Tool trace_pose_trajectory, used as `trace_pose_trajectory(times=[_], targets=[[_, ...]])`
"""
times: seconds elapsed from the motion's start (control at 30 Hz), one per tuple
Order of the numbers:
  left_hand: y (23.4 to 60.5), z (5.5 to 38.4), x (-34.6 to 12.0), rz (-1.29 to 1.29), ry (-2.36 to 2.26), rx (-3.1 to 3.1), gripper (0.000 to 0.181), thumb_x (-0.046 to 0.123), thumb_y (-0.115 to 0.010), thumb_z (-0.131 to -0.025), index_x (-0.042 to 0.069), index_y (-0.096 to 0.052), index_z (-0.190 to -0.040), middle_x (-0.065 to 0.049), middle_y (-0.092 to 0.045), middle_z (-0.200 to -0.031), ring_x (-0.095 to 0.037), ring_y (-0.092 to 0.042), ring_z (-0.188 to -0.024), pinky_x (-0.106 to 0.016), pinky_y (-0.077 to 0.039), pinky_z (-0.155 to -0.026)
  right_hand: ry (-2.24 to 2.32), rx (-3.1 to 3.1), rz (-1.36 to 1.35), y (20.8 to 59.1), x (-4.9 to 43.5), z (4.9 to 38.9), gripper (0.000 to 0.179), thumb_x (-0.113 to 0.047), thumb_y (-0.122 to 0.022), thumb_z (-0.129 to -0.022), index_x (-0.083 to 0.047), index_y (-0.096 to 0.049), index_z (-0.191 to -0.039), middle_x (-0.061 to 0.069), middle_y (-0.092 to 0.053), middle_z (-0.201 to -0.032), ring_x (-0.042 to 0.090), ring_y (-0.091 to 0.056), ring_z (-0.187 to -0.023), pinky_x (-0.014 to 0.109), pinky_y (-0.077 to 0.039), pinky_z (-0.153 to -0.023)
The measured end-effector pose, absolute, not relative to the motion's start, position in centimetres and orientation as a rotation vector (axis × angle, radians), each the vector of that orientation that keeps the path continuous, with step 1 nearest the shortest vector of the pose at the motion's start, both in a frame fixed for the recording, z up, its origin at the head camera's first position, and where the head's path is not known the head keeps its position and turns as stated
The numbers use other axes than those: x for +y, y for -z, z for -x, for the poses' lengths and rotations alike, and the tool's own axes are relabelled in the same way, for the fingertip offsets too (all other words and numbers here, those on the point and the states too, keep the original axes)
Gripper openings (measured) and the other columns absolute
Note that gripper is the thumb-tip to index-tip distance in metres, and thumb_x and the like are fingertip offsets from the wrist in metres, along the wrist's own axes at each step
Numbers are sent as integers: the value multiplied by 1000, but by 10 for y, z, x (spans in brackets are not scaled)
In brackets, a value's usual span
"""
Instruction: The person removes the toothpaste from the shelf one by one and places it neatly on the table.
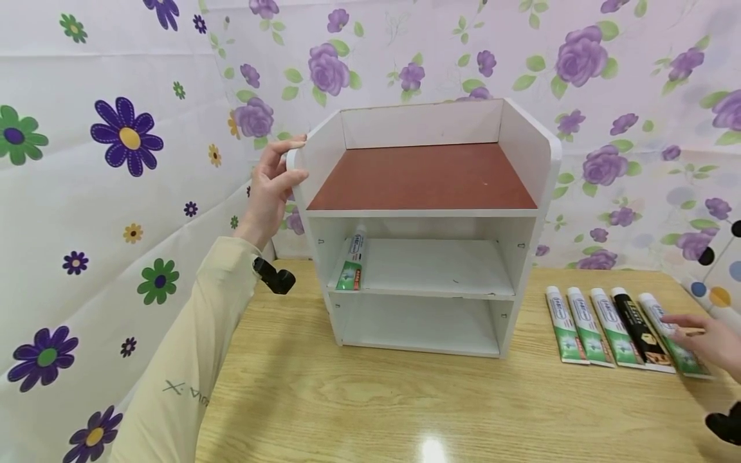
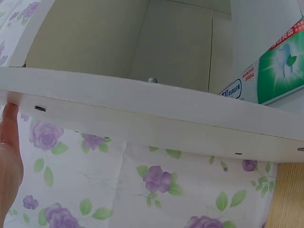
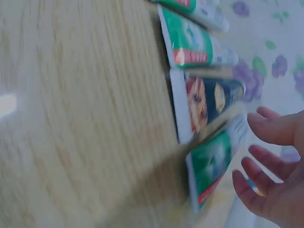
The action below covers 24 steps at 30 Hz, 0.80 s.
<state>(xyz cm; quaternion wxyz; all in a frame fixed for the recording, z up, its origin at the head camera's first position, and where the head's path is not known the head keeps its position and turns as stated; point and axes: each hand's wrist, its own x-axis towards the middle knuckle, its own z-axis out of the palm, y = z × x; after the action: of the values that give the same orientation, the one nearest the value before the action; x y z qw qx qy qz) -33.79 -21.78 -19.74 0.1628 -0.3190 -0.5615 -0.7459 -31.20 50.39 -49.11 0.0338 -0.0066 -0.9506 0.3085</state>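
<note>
A small white shelf unit (image 1: pixel 425 293) with a red-brown top board (image 1: pixel 425 177) stands on the table. My left hand (image 1: pixel 272 183) grips the front upper edge of its left side panel, thumb and fingers on either side. One green-and-white toothpaste tube (image 1: pixel 350 263) lies at the left end of the middle shelf; the left wrist view shows its green printed part (image 2: pixel 282 66) close up. Over on the right, my right hand (image 1: pixel 709 341) is at the rightmost green-and-white toothpaste tube (image 1: pixel 683 350). In the right wrist view its fingers (image 3: pixel 259 173) are spread and loosely bent, with that tube beside them.
Several tubes lie in a row right of the shelf unit, among them a black toothpaste tube (image 1: pixel 639 328) and a green-and-white tube (image 1: pixel 567 325) at the row's left end. The wooden table (image 1: pixel 359 405) meets flower-patterned cloth (image 1: pixel 417 51) behind and at the left.
</note>
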Motion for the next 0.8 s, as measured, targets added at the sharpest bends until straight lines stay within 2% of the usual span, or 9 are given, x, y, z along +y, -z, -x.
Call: trace_pose_trajectory(times=[0.1,0.17,0.23,0.33,0.43,0.5,0.6,0.67,0.8], targets=[[198,338,-218,912,2125,-1605,35,-9,-55,-80,12,-60,-107,-8,-39,-135,-24,-46,-105,-32,-42,-78,-966,-2899,-39,499,502,323,32,-29,-57,-90,-20,-49,-120,37,-29,-123,54,-38,-95,49,-44,-65],[198,338,-218,914,2122,-1608,35,-9,-55,-80,12,-60,-107,-9,-38,-135,-24,-46,-105,-32,-42,-78,-959,-2903,-123,493,490,325,36,-32,-57,-89,-23,-47,-121,36,-28,-127,55,-38,-97,50,-44,-66],[198,338,-218,912,2117,-1613,35,-9,-55,-80,12,-60,-108,-8,-39,-135,-24,-46,-104,-32,-42,-77,-961,-2910,-190,477,469,321,44,-33,-57,-89,-11,-47,-126,35,-28,-129,51,-42,-97,50,-44,-64],[198,338,-218,909,2113,-1618,35,-8,-55,-80,12,-60,-108,-7,-40,-135,-24,-46,-104,-32,-42,-78,-972,-2929,-281,447,431,308,52,-29,-58,-89,6,-45,-125,36,-30,-128,50,-45,-97,50,-45,-64],[199,338,-217,910,2105,-1624,35,-8,-55,-80,12,-60,-108,-7,-40,-135,-25,-45,-106,-33,-42,-78,-990,-2903,-395,426,401,295,46,-24,-58,-90,8,-47,-121,31,-43,-118,37,-53,-96,42,-48,-66],[199,338,-217,908,2103,-1628,35,-8,-55,-80,12,-60,-108,-7,-40,-135,-26,-45,-107,-33,-43,-78,-1041,-2855,-578,420,388,290,36,-14,-58,-90,5,-51,-119,15,-52,-116,22,-56,-93,35,-49,-64],[199,338,-218,900,2097,-1638,36,-8,-55,-80,13,-60,-108,-6,-40,-135,-26,-45,-107,-34,-43,-78,-1136,-2802,-860,414,370,286,31,-7,-56,-90,1,-53,-119,-7,-55,-113,4,-55,-90,27,-49,-65],[199,337,-218,898,2097,-1638,36,-8,-55,-80,13,-60,-108,-6,-40,-135,-27,-45,-107,-34,-43,-78,-1231,-2803,-986,410,358,285,31,-6,-53,-91,-2,-53,-122,-13,-54,-114,6,-55,-94,27,-48,-69],[199,338,-218,907,2092,-1637,35,-8,-55,-80,13,-60,-108,-7,-39,-136,-27,-44,-107,-33,-42,-78,-1349,-2841,-1035,402,339,283,32,-11,-52,-93,-4,-52,-124,-5,-56,-116,9,-54,-99,29,-48,-72]])
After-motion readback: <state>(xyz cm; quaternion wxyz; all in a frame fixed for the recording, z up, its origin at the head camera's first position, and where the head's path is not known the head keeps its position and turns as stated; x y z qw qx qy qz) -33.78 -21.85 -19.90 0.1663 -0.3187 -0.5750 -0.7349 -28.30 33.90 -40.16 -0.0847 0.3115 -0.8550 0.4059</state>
